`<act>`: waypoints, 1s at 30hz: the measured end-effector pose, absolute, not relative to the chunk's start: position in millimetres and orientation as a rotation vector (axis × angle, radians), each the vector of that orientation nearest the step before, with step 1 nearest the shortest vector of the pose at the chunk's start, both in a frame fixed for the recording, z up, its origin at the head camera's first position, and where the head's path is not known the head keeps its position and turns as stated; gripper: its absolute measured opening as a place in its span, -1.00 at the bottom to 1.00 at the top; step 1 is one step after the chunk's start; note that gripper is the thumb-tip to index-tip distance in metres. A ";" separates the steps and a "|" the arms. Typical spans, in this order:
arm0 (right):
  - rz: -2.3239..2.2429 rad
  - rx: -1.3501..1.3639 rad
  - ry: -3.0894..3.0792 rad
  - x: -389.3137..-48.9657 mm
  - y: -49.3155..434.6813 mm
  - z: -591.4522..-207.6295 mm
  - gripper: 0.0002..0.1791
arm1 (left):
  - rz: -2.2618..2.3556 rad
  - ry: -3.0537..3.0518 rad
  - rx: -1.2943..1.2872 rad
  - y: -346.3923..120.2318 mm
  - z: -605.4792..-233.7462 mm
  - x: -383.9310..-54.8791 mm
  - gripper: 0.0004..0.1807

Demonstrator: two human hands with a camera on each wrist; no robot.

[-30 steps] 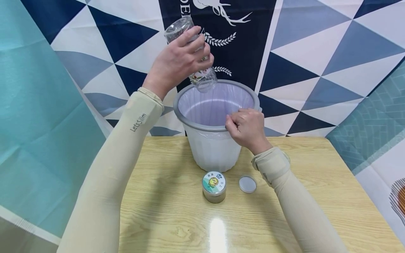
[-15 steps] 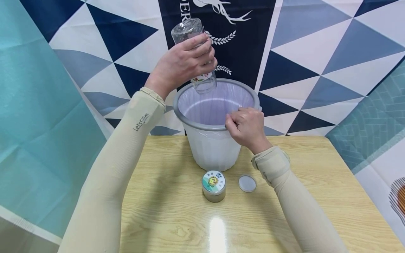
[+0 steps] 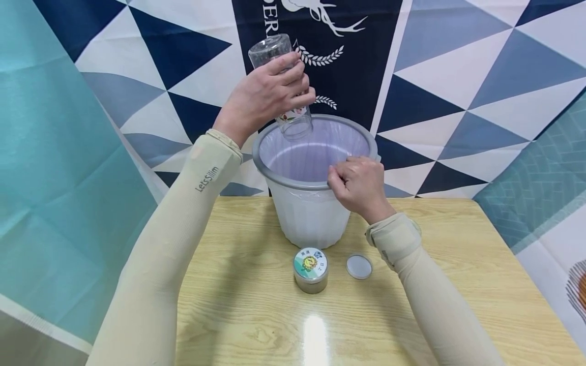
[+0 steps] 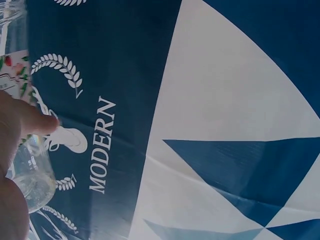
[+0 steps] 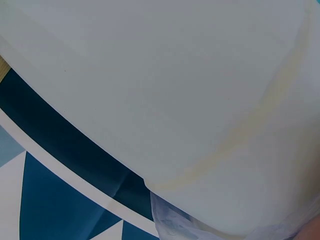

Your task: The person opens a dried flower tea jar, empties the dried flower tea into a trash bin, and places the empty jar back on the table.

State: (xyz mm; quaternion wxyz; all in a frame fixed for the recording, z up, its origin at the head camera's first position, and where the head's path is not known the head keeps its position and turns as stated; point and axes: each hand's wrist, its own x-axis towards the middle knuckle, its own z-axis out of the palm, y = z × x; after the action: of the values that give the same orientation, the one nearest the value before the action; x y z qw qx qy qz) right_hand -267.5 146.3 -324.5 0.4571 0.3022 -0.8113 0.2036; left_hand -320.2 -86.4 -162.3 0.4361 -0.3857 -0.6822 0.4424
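My left hand [image 3: 270, 94] grips a clear glass jar [image 3: 271, 49] around its middle. The jar is tipped upside down, its base up and its mouth over the back left of a white bin [image 3: 311, 223]. Flowers are printed on its side, and part of the jar [image 4: 34, 185] shows beside the thumb in the left wrist view. At the bin's front right, my right hand [image 3: 359, 185] holds the grey rim with fingers curled over it. A pale purple liner [image 3: 302, 157] covers the bin's inside. The bin's wall [image 5: 150, 100] fills most of the right wrist view.
A round tin [image 3: 311, 272] with a flower-printed top stands on the wooden table [image 3: 247, 315] in front of the bin. To its right lies a small round lid [image 3: 359, 267]. Patterned cloth [image 3: 439, 101] hangs close behind the bin.
My left hand has shifted slightly right and lower, and the jar now stands a bit more upright. My right hand stays on the bin's rim.
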 end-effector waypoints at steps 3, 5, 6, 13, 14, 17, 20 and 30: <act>0.504 0.745 -2.001 -267.5 146.9 -325.1 -0.44 | 1.130 -1.713 -0.968 -85.1 -161.4 -319.3 -0.21; 0.505 0.745 -1.999 -267.9 147.1 -325.3 -0.44 | 1.163 -1.702 -0.969 -84.4 -160.9 -318.5 -0.19; 0.505 0.746 -1.998 -268.3 147.1 -325.4 -0.44 | 1.174 -1.698 -0.973 -84.2 -161.0 -318.0 -0.18; 0.500 0.745 -2.001 -268.7 147.2 -325.7 -0.44 | 1.153 -1.680 -1.003 -84.2 -164.3 -316.9 -0.19; 0.500 0.745 -2.003 -268.5 147.3 -325.7 -0.44 | 1.144 -1.677 -1.004 -84.2 -165.0 -317.1 -0.19; 0.500 0.743 -2.007 -268.3 147.5 -325.7 -0.44 | 1.120 -1.671 -1.003 -84.6 -166.3 -318.0 -0.19; 0.500 0.742 -2.008 -268.1 147.8 -325.8 -0.44 | 1.102 -1.667 -1.005 -85.2 -166.8 -318.5 -0.18; 0.503 0.748 -2.007 -268.1 147.7 -324.9 -0.44 | 1.036 -1.772 -1.014 -88.3 -169.8 -317.4 -0.27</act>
State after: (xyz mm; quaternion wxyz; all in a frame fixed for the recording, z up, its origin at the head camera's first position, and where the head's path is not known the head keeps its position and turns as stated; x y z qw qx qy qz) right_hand -268.1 147.7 -324.9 0.4536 0.3029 -0.8130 0.2038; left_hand -317.4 -88.3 -169.8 0.4131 -0.4035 -0.7048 0.4121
